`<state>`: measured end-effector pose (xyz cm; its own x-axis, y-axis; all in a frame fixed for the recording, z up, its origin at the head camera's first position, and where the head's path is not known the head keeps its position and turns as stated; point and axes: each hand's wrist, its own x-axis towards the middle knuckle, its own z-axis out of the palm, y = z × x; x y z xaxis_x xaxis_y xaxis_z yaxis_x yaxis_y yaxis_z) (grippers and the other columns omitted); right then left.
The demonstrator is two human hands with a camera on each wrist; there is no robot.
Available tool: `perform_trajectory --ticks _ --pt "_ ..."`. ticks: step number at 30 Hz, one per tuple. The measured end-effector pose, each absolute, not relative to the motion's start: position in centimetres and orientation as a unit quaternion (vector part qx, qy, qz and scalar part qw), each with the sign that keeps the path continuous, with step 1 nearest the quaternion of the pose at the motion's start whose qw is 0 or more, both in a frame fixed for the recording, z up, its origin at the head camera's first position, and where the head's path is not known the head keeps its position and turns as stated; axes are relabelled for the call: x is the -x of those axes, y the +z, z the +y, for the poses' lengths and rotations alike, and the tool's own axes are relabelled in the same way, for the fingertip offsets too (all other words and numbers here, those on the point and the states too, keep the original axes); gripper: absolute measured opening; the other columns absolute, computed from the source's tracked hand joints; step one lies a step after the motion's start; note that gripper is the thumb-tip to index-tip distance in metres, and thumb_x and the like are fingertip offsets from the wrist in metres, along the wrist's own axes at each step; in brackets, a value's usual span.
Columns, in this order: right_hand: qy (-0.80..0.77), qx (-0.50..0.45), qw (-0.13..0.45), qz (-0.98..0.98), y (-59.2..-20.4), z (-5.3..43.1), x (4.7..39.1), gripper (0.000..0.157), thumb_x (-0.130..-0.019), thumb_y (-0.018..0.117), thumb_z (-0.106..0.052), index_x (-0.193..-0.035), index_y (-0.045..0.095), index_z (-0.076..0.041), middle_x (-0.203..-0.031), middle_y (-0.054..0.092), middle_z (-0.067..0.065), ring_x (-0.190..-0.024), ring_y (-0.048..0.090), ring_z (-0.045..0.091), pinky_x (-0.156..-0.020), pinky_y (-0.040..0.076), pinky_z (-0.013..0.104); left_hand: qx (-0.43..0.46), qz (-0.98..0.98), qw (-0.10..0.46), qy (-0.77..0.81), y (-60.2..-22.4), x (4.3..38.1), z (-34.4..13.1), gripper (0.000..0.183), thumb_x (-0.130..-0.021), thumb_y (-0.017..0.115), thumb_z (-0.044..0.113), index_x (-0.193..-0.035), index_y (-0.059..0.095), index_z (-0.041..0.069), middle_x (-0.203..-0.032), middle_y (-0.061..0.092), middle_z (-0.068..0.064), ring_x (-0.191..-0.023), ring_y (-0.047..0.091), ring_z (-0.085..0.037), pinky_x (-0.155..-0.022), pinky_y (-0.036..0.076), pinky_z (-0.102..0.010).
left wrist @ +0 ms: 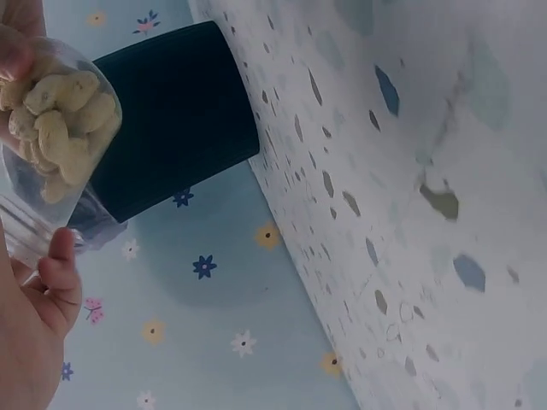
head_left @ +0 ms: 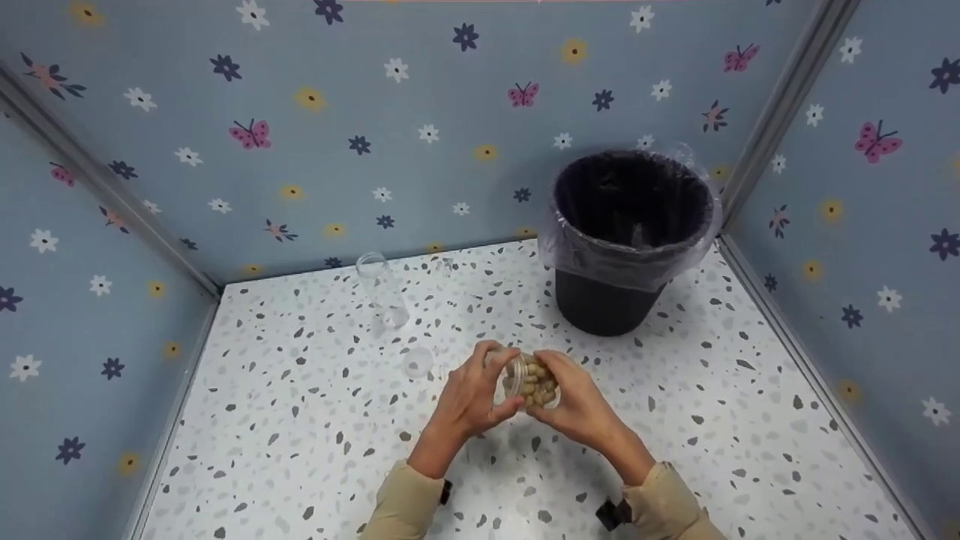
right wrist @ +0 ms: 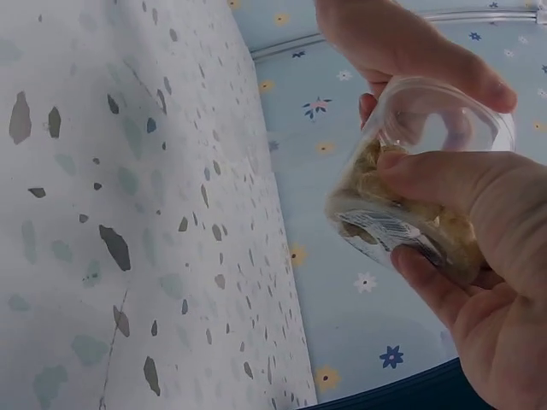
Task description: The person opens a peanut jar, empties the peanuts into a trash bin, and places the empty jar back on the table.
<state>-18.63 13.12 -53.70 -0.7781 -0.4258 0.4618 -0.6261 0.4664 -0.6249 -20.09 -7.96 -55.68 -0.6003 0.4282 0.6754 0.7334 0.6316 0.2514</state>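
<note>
A clear plastic jar (head_left: 537,382) with unshelled peanuts inside is held tilted above the table. My left hand (head_left: 471,394) grips its rim end, thumb and fingers on opposite sides. Around the base end, my right hand (head_left: 577,397) grips the jar. In the right wrist view the peanuts (right wrist: 376,188) lie toward the base, where a printed label shows. The ribbed rim (left wrist: 26,235) appears in the left wrist view beside the left fingers. Whether a lid covers the mouth, I cannot tell.
A black bin (head_left: 607,300) with a clear liner stands at the back right. A clear, empty-looking container (head_left: 384,292) is at the back left of the speckled table (head_left: 300,420). Nearer the hands lies a round clear piece (head_left: 418,362). Flowered panels (head_left: 420,112) enclose the table.
</note>
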Motion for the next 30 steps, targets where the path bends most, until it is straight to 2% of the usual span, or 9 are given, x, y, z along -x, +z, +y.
perform_trajectory --ticks 3,8,11,14,17,21,24,27,30 --pt "0.406 -0.303 0.107 -0.855 -53.2 13.3 18.4 0.076 -0.065 0.091 -0.013 -0.128 0.053 0.002 -0.121 0.057 0.010 -0.109 0.054 0.019 -0.093 0.048 0.038 0.333 -0.853 0.294 -0.273 -55.5 20.0 -7.6 0.066 -0.093 0.035 0.070 -0.133 0.047 0.018 -0.113 0.049 -0.010 -0.063 0.051 -0.015 -0.043 0.044 -0.030" --pt "0.404 -0.304 0.027 -0.863 -52.4 13.5 18.9 0.094 -0.056 0.096 -0.020 -0.132 0.044 0.000 -0.119 0.052 0.008 -0.105 0.053 0.019 -0.090 0.047 0.041 0.343 -0.842 0.296 -0.292 -55.5 19.7 -7.8 0.068 -0.095 0.030 0.069 -0.134 0.047 0.016 -0.115 0.049 -0.011 -0.058 0.047 -0.013 -0.044 0.044 -0.028" --pt "0.403 -0.301 0.013 -0.864 -52.6 13.1 19.3 0.096 -0.055 0.096 -0.021 -0.133 0.044 0.000 -0.117 0.054 0.007 -0.102 0.054 0.018 -0.088 0.048 0.040 0.336 -0.839 0.305 -0.299 -55.5 19.6 -7.8 0.068 -0.096 0.029 0.068 -0.133 0.048 0.014 -0.115 0.049 -0.012 -0.056 0.045 -0.013 -0.043 0.043 -0.030" --pt "0.397 -0.294 0.056 -0.868 -53.2 12.6 19.2 0.085 -0.054 0.092 -0.017 -0.125 0.050 0.001 -0.108 0.057 0.005 -0.093 0.056 0.017 -0.080 0.051 0.037 0.320 -0.846 0.308 -0.296 -55.5 19.5 -7.7 0.067 -0.095 0.028 0.068 -0.131 0.049 0.016 -0.111 0.049 -0.010 -0.055 0.044 -0.013 -0.040 0.040 -0.029" --pt "0.372 -0.279 0.143 -0.874 -53.9 11.9 19.0 0.075 -0.055 0.084 -0.010 -0.121 0.051 0.004 -0.104 0.056 0.008 -0.088 0.056 0.019 -0.075 0.052 0.035 0.286 -0.856 0.286 -0.322 -55.3 19.4 -7.2 0.065 -0.096 0.029 0.067 -0.130 0.048 0.015 -0.105 0.050 -0.008 -0.054 0.043 -0.011 -0.041 0.038 -0.026" --pt "0.349 -0.267 0.224 -0.870 -54.8 11.0 19.0 0.072 -0.057 0.079 -0.010 -0.120 0.050 0.006 -0.106 0.056 0.013 -0.088 0.057 0.022 -0.075 0.053 0.035 0.213 -0.883 0.223 -0.354 -54.2 18.8 -6.8 0.061 -0.095 0.040 0.064 -0.130 0.047 0.015 -0.103 0.052 -0.007 -0.055 0.046 -0.013 -0.044 0.039 -0.026" --pt "0.360 -0.264 0.227 -0.866 -55.5 10.8 19.0 0.074 -0.056 0.081 -0.012 -0.121 0.050 0.006 -0.107 0.056 0.013 -0.090 0.057 0.021 -0.076 0.053 0.035 0.168 -0.907 0.141 -0.359 -53.0 18.3 -7.0 0.061 -0.094 0.048 0.061 -0.135 0.044 0.016 -0.111 0.054 -0.010 -0.065 0.054 -0.020 -0.054 0.047 -0.034" --pt "0.368 -0.254 0.223 -0.866 -56.0 11.1 19.2 0.076 -0.056 0.082 -0.012 -0.122 0.050 0.007 -0.109 0.056 0.014 -0.092 0.057 0.021 -0.079 0.053 0.035 0.144 -0.919 0.052 -0.363 -52.2 18.0 -7.4 0.071 -0.095 0.045 0.062 -0.150 0.031 0.019 -0.132 0.049 -0.014 -0.095 0.061 -0.032 -0.078 0.051 -0.045" --pt "0.376 -0.247 0.218 -0.866 -56.3 11.6 19.4 0.078 -0.056 0.083 -0.013 -0.123 0.049 0.007 -0.111 0.056 0.014 -0.094 0.057 0.022 -0.081 0.053 0.035 0.168 -0.905 0.023 -0.390 -51.9 17.9 -8.1 0.077 -0.097 0.044 0.060 -0.157 0.014 0.022 -0.151 0.034 -0.013 -0.128 0.045 -0.035 -0.101 0.039 -0.051"
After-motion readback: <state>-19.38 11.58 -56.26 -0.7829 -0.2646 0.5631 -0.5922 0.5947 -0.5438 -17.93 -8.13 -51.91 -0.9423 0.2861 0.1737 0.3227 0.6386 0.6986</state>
